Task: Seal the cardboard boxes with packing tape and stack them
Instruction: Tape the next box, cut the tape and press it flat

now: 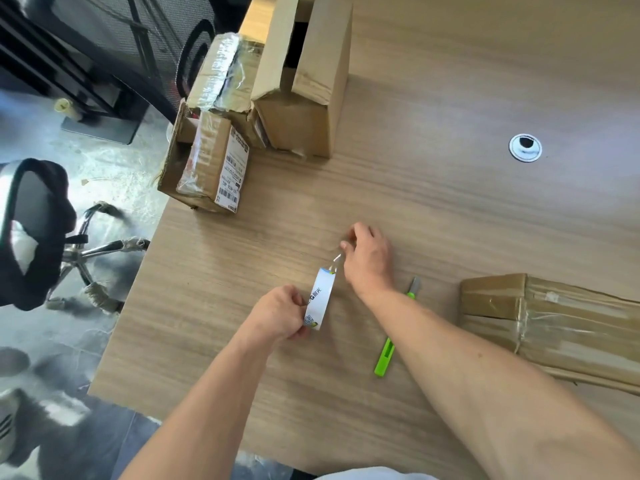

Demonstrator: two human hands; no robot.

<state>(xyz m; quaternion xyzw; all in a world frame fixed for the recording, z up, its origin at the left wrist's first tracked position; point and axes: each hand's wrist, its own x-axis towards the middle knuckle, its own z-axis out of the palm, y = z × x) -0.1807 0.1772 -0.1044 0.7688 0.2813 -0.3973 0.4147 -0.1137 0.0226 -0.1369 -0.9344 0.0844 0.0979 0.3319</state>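
The left hand (pixel 277 317) grips the tape roll (pixel 320 299) on edge above the tabletop (pixel 450 202). The right hand (pixel 369 258), just beyond it, seems to pinch the clear free end (pixel 336 263). The open boxes (pixel 207 161) stand well apart, ahead and leftward, nearer the left hand.

Left of my wooden desk (pixel 450 209) I see a black mesh chair (pixel 59 216) on shiny grey floor (pixel 114 174).

On table (pixel 450 209): tape roll (pixel 319 299) centre, knife (pixel 388 351) just R, boxes (pixel 304 98) behind-L, lone box (pixel 561 327) near R.
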